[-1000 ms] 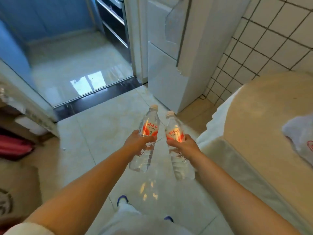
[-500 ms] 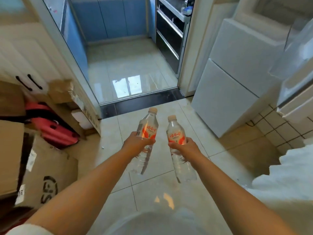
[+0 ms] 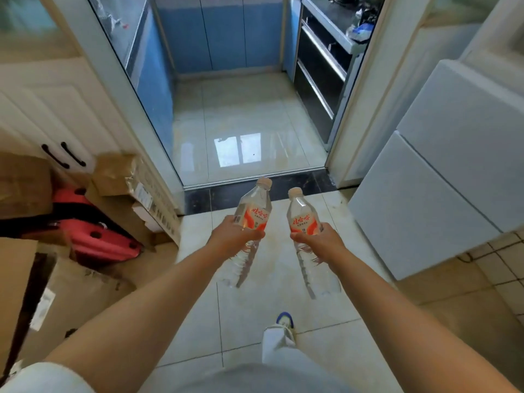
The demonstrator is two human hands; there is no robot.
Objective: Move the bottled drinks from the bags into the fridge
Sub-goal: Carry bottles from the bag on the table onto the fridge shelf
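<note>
I carry two clear water bottles with red-and-white labels and pale caps out in front of me, above the tiled floor. My left hand (image 3: 232, 236) grips the left bottle (image 3: 253, 207) around its middle. My right hand (image 3: 319, 242) grips the right bottle (image 3: 302, 214) the same way. Both bottles tilt slightly, caps pointing away from me. The white fridge (image 3: 442, 171) stands at the right with its doors closed. No bag is in view.
Cardboard boxes (image 3: 122, 177) and red plastic items (image 3: 102, 242) are piled at the left below a white cabinet (image 3: 48, 114). Ahead, a dark threshold (image 3: 255, 191) leads through a doorway into a kitchen with blue cabinets (image 3: 221, 32). My shoe (image 3: 285, 321) is on the tiles.
The view has swung left and up, away from the beige counter and toward the kitchen doorway. The fridge now sits further right. Both hands still hold their bottles.
</note>
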